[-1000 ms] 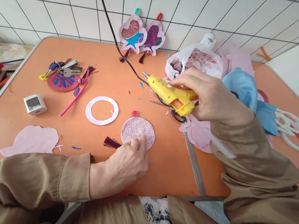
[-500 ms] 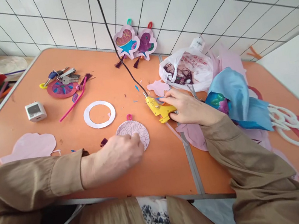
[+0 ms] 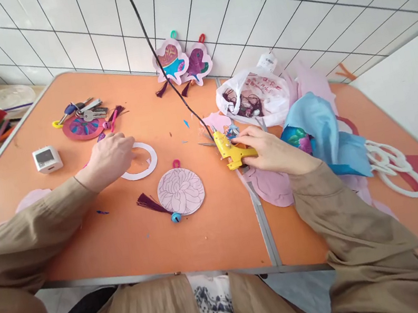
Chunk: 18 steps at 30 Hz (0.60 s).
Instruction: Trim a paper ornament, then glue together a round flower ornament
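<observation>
My left hand (image 3: 108, 158) reaches over the left side of the white ring (image 3: 151, 158), its fingers bent down and the tips hidden. My right hand (image 3: 266, 149) grips the yellow hot glue gun (image 3: 229, 150), whose nozzle points away toward the wall. Between the hands lies a round pale pink disc (image 3: 181, 192) with a flower line drawing. It has a small pink loop (image 3: 176, 164) at its top, a blue bell (image 3: 176, 217) at its lower edge and a dark purple tassel (image 3: 151, 203) to its left.
Behind my left hand lie keys (image 3: 91, 111) on a red round ornament (image 3: 84, 128); a white charger (image 3: 47, 159) is nearby. Two pink-edged ornaments (image 3: 199, 64) lean on the tiled wall. A white bag (image 3: 274, 92), blue cloth (image 3: 315, 122) and white rings (image 3: 406, 187) occupy the right. A black cord (image 3: 150, 43) crosses the view.
My left hand has left the pink disc and moved left and away to the white ring, uncovering the disc, bell and tassel. My right hand has shifted the glue gun slightly right.
</observation>
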### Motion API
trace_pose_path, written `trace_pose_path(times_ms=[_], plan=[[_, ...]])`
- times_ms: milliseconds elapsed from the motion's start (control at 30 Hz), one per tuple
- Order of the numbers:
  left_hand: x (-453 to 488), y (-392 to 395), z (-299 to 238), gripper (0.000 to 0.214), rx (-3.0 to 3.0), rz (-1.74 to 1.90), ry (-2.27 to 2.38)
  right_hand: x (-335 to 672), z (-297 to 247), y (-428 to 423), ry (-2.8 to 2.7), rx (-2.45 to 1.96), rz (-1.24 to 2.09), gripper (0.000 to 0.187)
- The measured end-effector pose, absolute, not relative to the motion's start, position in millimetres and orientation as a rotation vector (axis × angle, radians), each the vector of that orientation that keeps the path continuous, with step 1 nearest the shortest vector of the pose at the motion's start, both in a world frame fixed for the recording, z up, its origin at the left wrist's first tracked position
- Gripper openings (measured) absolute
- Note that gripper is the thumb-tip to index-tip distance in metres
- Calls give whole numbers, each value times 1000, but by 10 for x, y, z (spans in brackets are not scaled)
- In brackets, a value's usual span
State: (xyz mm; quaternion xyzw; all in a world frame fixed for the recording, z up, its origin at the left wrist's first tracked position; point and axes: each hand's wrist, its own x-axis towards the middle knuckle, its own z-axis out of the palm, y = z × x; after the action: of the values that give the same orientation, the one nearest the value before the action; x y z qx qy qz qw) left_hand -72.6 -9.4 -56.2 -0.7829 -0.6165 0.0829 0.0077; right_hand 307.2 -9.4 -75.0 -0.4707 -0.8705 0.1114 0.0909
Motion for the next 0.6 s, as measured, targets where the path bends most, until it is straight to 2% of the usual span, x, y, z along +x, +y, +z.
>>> trace_pose_path(times_ms=[133, 267, 600], plan=[[-770, -4, -598, 29, -2440, 174, -2010, 3183, -826, -36, -2543, -1380, 362, 40], [-808, 61, -608, 40, -2479, 101, -2144, 3277, -900, -17, -2521, -1326, 244, 37], [-790, -40, -591, 34, -2579, 30, -2076, 3318, -878, -141, -2581, -1296, 49, 47]])
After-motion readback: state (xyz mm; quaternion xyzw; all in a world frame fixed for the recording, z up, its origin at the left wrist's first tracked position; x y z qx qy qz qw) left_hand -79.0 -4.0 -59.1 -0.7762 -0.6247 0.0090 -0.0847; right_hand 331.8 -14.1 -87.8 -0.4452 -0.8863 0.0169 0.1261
